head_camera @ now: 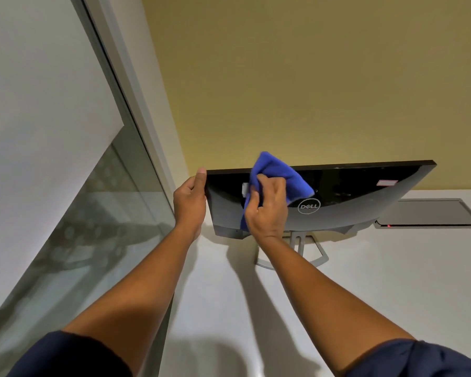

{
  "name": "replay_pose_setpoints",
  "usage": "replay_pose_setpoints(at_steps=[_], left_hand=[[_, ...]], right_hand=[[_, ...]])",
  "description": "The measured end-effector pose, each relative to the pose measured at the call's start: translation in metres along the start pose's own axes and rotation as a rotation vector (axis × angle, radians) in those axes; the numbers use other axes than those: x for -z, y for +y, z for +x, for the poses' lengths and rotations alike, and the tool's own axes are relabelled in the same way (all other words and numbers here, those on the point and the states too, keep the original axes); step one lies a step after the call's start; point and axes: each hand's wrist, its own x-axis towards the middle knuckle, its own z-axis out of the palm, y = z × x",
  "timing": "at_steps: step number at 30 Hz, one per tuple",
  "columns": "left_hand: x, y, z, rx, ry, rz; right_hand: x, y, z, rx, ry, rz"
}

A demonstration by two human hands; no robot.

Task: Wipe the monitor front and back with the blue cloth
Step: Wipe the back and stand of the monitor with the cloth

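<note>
The black monitor (pixel 346 197) stands on a white desk with its glossy back toward me, a silver logo in the middle and a silver stand (pixel 297 251) below. My left hand (pixel 189 200) grips the monitor's left edge, thumb up at the top corner. My right hand (pixel 267 208) holds the blue cloth (pixel 280 172) bunched against the back panel, left of the logo. The cloth reaches up over the top edge. The screen side is hidden from me.
The white desk (pixel 365 295) runs under the monitor. A grey cable flap (pixel 427 213) with a small red light sits in the desk at the right. A yellow wall rises behind. A glass partition (pixel 74 240) and its frame stand close on the left.
</note>
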Motion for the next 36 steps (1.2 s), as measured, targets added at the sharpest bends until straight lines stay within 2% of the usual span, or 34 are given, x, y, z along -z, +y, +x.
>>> replay_pose_setpoints(at_steps=[4, 8, 10, 14, 16, 18, 24, 27, 33, 36], left_hand=[[0.0, 0.007, -0.004, 0.015, -0.007, -0.051], [0.002, 0.01, -0.003, 0.02, -0.034, -0.079], [0.002, 0.011, -0.003, 0.044, -0.051, -0.129], [0.005, 0.007, 0.0, 0.079, -0.048, -0.137], [0.007, 0.007, 0.002, 0.097, -0.044, -0.15], [0.007, 0.008, 0.003, 0.104, -0.046, -0.15], [0.006, 0.013, 0.002, 0.124, -0.071, -0.167], [0.006, 0.017, 0.002, 0.137, -0.083, -0.178], [0.008, 0.02, 0.0, 0.143, -0.086, -0.172], [0.008, 0.021, 0.004, 0.146, -0.068, -0.16]], right_hand=[[-0.022, -0.033, -0.003, 0.291, -0.216, -0.096], [-0.025, -0.044, -0.002, 0.327, -0.248, -0.15], [-0.018, -0.034, 0.001, 0.261, -0.186, -0.159], [0.002, -0.008, 0.013, -0.074, 0.183, -0.045], [0.006, -0.006, 0.018, -0.133, 0.245, -0.049], [0.003, -0.014, 0.017, -0.089, 0.196, -0.118], [-0.031, -0.038, -0.004, 0.216, -0.227, -0.248], [-0.043, -0.047, -0.005, 0.255, -0.339, -0.265], [-0.017, -0.028, 0.005, 0.412, -0.299, -0.205], [0.008, 0.005, 0.007, 0.267, -0.172, -0.153]])
